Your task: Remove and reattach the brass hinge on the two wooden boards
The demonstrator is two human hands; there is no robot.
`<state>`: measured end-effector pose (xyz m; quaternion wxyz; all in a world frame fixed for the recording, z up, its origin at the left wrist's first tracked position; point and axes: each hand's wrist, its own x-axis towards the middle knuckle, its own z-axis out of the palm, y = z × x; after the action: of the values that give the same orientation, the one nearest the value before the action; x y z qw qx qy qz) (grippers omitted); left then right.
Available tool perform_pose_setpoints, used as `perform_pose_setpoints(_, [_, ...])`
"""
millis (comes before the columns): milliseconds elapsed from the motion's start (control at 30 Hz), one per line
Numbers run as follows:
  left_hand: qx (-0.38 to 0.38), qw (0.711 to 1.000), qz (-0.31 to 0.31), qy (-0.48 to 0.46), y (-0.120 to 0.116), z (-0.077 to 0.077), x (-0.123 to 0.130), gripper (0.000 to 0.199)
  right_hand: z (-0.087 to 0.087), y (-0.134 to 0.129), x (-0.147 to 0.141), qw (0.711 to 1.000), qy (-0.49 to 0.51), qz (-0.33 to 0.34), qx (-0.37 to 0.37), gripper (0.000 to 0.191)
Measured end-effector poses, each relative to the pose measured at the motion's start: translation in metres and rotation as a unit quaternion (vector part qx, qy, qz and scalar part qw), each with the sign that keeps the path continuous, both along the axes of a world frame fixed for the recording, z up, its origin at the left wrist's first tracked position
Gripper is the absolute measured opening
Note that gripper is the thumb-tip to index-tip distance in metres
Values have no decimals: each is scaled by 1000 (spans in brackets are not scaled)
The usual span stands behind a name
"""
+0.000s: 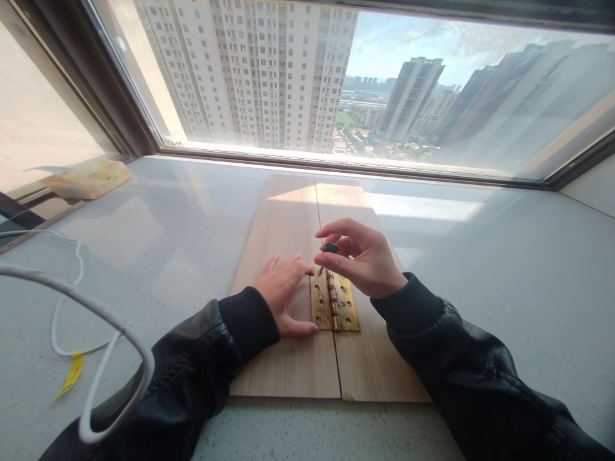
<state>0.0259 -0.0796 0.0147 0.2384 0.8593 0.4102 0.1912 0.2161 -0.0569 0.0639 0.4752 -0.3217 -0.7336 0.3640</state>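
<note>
A brass-coloured hinge (321,301) with worn, stained leaves lies flat across the seam between two pale wooden boards (283,224). My left hand (283,294) rests on the left board with thumb and fingers spread around the hinge's left edge. Above the hinge's far end, my right hand (360,256) holds a short screwdriver (330,248) by its dark handle, between thumb and fingers. A thin shaft seems to point down at the upper left hole of the hinge; its tip is too small to make out.
The boards lie on a pale speckled countertop (504,275) below a large window (269,83). A white cable (120,320) with a yellow tag (72,374) loops at the left. A tissue pack (91,179) sits in the far left corner.
</note>
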Motion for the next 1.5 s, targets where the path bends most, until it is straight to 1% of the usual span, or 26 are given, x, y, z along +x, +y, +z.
perform_pose_setpoints(100, [0, 1000, 1, 2, 0, 1, 0, 75, 1, 1, 0, 997, -25, -3, 67, 19])
perform_pose_setpoints(133, [-1, 1000, 2, 3, -1, 1, 0, 75, 2, 1, 0, 997, -28, 1, 77, 17])
perform_pose_setpoints(167, [-3, 1000, 2, 3, -1, 2, 0, 74, 2, 1, 0, 997, -30, 5, 71, 16])
perform_pose_setpoints(333, [-8, 1000, -1, -4, -2, 3, 0, 74, 5, -3, 0, 999, 12, 20, -23, 15])
perform_pose_setpoints(400, [-7, 1000, 0, -4, -2, 3, 0, 74, 6, -4, 2, 998, 25, 39, -46, 12])
perform_pose_setpoints(467, [-9, 1000, -3, -5, -1, 2, 0, 73, 7, -3, 5, 996, 20, 61, -69, 12])
perform_pose_setpoints(533, [-14, 1000, -6, -7, -1, 1, -1, 72, 9, -3, 8, 993, 13, 79, -88, 19])
perform_pose_setpoints(600, [-18, 1000, -5, -7, -1, 0, -1, 72, 12, -2, 10, 990, 7, 96, -106, 22])
perform_pose_setpoints(700, [-12, 1000, -2, -3, -1, 0, -2, 72, 15, -1, 11, 985, -1, 111, -133, 16])
perform_pose_setpoints(767, [-6, 1000, -1, -2, -1, 0, -2, 72, 16, 0, 10, 985, -1, 113, -134, 14])
perform_pose_setpoints(833, [-2, 1000, 0, -1, -1, 0, -2, 73, 14, 2, 9, 988, 0, 104, -118, 17])
perform_pose_setpoints(1000, [-2, 1000, 1, -2, -1, 1, -2, 71, 6, 5, 6, 997, -16, 40, -66, 33])
perform_pose_setpoints(1100, [-3, 1000, 0, 1, -1, 2, -1, 71, 5, 6, 5, 999, -15, 17, -49, 28])
perform_pose_setpoints(1200, [-3, 1000, -3, 0, -1, 3, -1, 71, 7, 4, 4, 997, -19, 27, -70, 22])
perform_pose_setpoints(1333, [-5, 1000, -4, -3, -1, 2, -1, 71, 10, 2, 5, 989, 2, 51, -140, 25])
perform_pose_setpoints(1400, [-8, 1000, -2, -5, -1, 1, -1, 72, 11, 2, 7, 985, 21, 75, -157, 23])
perform_pose_setpoints(1500, [-12, 1000, -1, -3, -1, 0, -1, 73, 12, 3, 10, 978, 21, 117, -171, 20])
